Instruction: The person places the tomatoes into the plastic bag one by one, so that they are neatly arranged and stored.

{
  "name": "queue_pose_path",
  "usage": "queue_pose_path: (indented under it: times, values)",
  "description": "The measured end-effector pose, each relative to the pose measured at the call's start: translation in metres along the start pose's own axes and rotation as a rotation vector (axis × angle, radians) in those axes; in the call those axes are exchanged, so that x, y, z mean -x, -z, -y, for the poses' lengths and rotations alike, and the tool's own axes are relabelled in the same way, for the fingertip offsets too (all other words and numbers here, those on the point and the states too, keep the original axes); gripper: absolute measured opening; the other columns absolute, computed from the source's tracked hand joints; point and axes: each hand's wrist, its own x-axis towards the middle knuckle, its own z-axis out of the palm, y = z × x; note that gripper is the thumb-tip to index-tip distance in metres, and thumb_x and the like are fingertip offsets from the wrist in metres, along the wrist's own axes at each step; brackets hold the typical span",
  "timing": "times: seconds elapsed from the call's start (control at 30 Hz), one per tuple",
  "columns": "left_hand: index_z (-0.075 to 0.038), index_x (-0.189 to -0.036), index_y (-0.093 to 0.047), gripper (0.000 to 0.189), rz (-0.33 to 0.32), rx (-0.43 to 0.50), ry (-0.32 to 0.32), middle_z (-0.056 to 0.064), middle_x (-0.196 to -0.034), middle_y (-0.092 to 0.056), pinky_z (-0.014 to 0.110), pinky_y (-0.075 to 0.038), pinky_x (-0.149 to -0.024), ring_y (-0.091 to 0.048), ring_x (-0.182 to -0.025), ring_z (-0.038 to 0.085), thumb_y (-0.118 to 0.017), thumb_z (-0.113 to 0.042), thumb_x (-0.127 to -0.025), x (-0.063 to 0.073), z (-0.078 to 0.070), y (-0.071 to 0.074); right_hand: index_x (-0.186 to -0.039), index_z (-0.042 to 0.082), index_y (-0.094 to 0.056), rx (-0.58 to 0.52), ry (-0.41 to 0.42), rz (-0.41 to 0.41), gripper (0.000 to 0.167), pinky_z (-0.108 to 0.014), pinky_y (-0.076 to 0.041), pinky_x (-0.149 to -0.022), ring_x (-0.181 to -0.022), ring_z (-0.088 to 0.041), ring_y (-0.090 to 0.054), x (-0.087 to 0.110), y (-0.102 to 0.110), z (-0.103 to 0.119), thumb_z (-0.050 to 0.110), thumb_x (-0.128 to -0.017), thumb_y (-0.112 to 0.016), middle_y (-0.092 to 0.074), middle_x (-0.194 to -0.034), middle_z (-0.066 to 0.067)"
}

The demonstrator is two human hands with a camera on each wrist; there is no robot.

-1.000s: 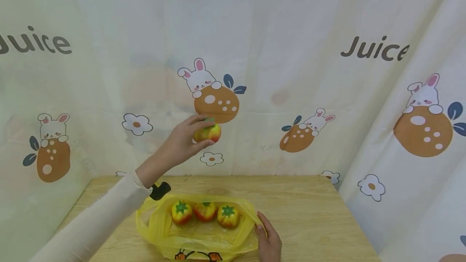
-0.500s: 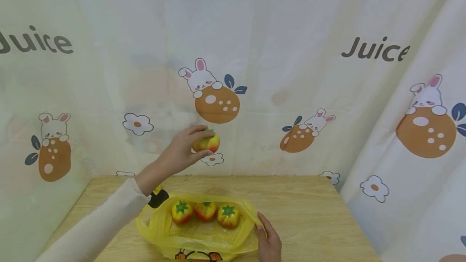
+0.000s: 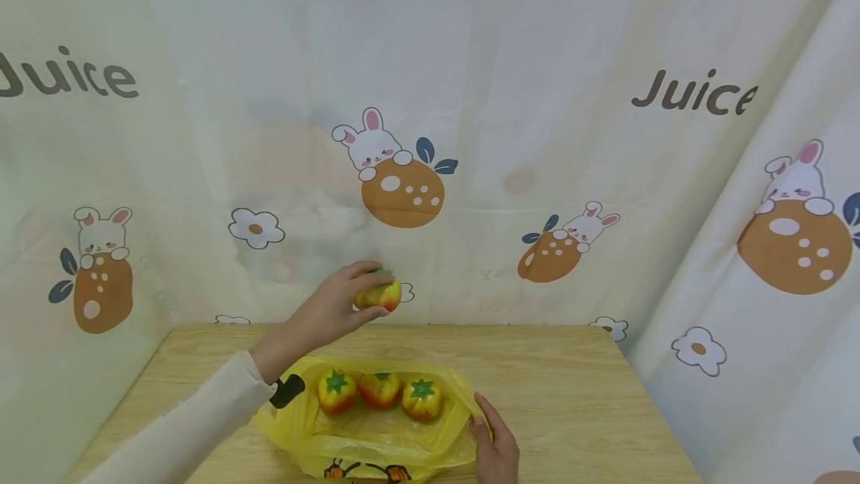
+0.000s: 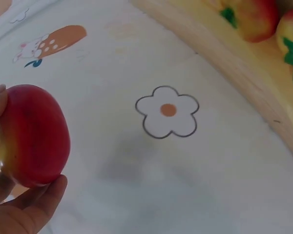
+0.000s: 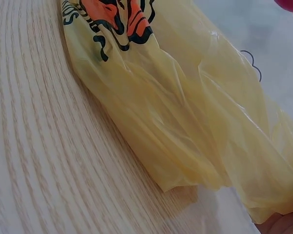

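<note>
My left hand holds a glossy yellow-and-red tomato above the table's back part, fingers over its green top and thumb beneath. In the left wrist view, the held tomato's red side faces the camera. Below, a yellow plastic bag lies with its mouth spread. Three similar tomatoes sit in a row inside: left, middle and right. At the bag's right edge, my right hand pinches the plastic between thumb and fingers; the right wrist view shows only bits of this hand at the edge.
A wooden table carries the bag. Right behind it hangs a pale curtain printed with rabbits, oranges and flowers, which also runs along both sides. A black wrist strap piece on my left arm overlaps the bag's left end.
My left hand has come down with the tomato, from in front of the printed orange to just above the table's back edge. My right hand keeps its hold on the bag.
</note>
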Motion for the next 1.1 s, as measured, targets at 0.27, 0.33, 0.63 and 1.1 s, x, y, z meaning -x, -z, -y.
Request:
queue_pose_path:
  times: [0.27, 0.33, 0.63, 1.1]
  values:
    - [-0.015, -0.13, -0.063, 0.048, 0.029, -0.111, -0.074, 0.015, -0.138, -0.054, 0.046, -0.048, -0.103, -0.054, -0.125, 0.033, -0.078, -0.022, -0.085, 0.016, 0.002, -0.009, -0.14, 0.005, -0.053, -0.01, 0.027, 0.008, 0.039, -0.043, -0.051, -0.098, -0.114, -0.033, -0.064, -0.002, -0.001, -0.002, 0.009, -0.101, -0.048, -0.052, -0.143, -0.02]
    - [-0.015, -0.129, -0.063, 0.046, 0.038, -0.122, -0.087, 0.015, -0.138, -0.054, 0.045, -0.048, -0.103, -0.053, -0.126, 0.033, -0.077, -0.023, -0.086, 0.02, 0.003, -0.01, -0.139, 0.004, -0.053, -0.014, 0.047, 0.005, 0.039, -0.044, -0.051, -0.098, -0.115, -0.034, -0.063, -0.002, -0.001, -0.002, 0.009, -0.101, -0.048, -0.052, -0.143, -0.02]
    - [-0.014, -0.131, -0.061, 0.047, 0.106, -0.1, -0.048, 0.015, -0.139, -0.053, 0.045, -0.05, -0.101, -0.054, -0.125, 0.032, -0.073, -0.029, -0.089, 0.036, 0.004, -0.025, -0.138, 0.007, -0.056, 0.02, 0.016, -0.009, 0.038, -0.028, -0.054, -0.089, -0.107, -0.03, -0.067, -0.002, -0.002, -0.001, 0.009, -0.1, -0.05, -0.056, -0.138, -0.02]
    - [-0.015, -0.138, -0.054, 0.057, 0.132, -0.018, 0.046, 0.011, -0.138, -0.054, 0.046, -0.049, -0.101, -0.054, -0.124, 0.029, -0.075, -0.03, -0.087, 0.062, 0.005, -0.049, -0.137, 0.01, -0.057, -0.029, -0.028, -0.026, 0.04, -0.051, -0.047, -0.102, -0.114, -0.034, -0.063, 0.003, -0.003, -0.003, 0.005, -0.099, -0.049, -0.053, -0.141, -0.022]
